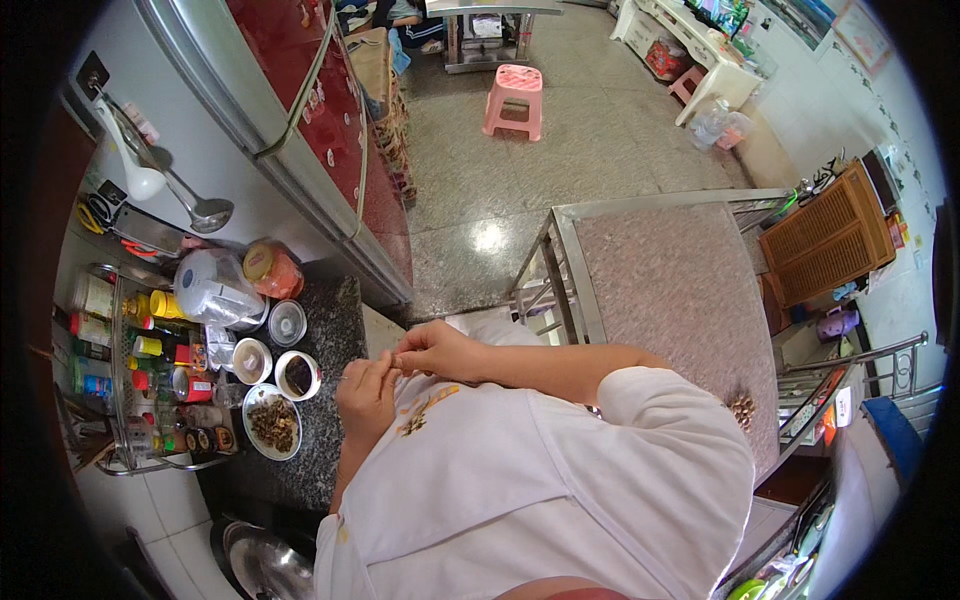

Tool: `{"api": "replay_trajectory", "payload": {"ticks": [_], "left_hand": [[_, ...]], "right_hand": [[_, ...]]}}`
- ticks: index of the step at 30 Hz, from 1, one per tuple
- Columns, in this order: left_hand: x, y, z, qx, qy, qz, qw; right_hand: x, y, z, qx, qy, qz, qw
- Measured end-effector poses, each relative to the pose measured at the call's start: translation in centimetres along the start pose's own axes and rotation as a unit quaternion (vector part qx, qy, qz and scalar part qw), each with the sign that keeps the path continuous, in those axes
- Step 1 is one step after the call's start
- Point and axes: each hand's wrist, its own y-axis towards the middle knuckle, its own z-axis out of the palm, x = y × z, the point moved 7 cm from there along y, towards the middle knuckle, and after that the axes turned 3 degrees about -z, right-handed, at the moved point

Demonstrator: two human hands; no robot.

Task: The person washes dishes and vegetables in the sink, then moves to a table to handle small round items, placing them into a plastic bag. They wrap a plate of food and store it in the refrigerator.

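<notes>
In front of my apron, the fingertips of my left hand (365, 399) and my right hand (441, 350) meet. A small dark bit seems to show between them, too small to name. Beside my left hand is a speckled black stone counter (326, 420). On it, a white plate (291, 451) carries chopped brown food (272, 424). Just behind that stands a white bowl (316, 386) with dark contents (298, 375). Another pale tub (252, 361) and a clear round plastic container (287, 322) sit nearby.
A metal rack (116, 375) of seasoning bottles lines the counter's back. A wok (266, 559) is at lower left. The refrigerator (225, 112) stands ahead, with ladles hanging on its side. A stone-topped table (667, 277) is to the right; a pink stool (514, 101) stands beyond. A person sits far off.
</notes>
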Motion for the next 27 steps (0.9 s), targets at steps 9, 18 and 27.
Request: {"api": "replay_trajectory", "payload": {"ticks": [9,18,27], "left_hand": [[0.2,0.1,1.3,-0.092,-0.065,-0.051,0.992],[-0.3,0.4,1.9,-0.086,-0.105,-0.088,0.987],[0.4,-0.5,2.3,-0.06,-0.168,-0.084,0.98]], "right_hand": [[0.1,0.1,-0.8,-0.011,0.169,0.008,0.985],[0.3,0.1,-1.6,-0.033,0.104,-0.036,0.993],[0.8,0.2,-1.3,-0.048,0.03,-0.05,0.997]]}}
